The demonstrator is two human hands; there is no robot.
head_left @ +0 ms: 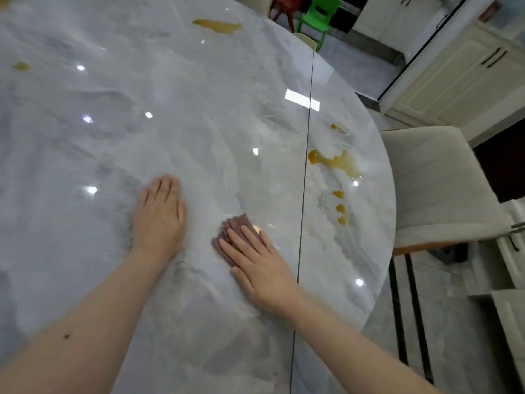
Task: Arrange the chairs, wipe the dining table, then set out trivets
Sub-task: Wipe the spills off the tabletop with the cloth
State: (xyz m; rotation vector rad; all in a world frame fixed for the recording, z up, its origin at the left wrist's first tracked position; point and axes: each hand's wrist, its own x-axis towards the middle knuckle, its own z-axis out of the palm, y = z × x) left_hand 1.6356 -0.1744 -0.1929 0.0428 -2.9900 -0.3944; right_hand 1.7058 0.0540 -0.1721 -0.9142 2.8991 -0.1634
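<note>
I see the left grip (159, 214) lying flat on the marble bench (113, 132), palm down, fingers straight and held together, holding nothing. The right grip (252, 260) lies just to its right, palm down with fingers straight and slightly spread, pressing a folded mauve wiping cloth (231, 227) against the bench surface. The cloth shows beyond and beside the fingertips; the rest is covered by the hand.

A thin dark seam (308, 137) runs across the bench top, just right of the right grip. Beyond the seam, near the rounded bench edge, I see an amber spill (338, 162) with several smaller amber drops (340, 207) below it. A longer amber streak (218, 25) lies at the far side of the bench, and a small amber spot (21, 66) sits at far left. The cloth is apart from all of these.

A beige upholstered chair (434, 180) stands against the right bench edge. A green plastic child chair (318, 15) stands on the floor beyond the bench, with a red one (285, 4) beside it. Cream cabinets (460, 75) line the right wall.
</note>
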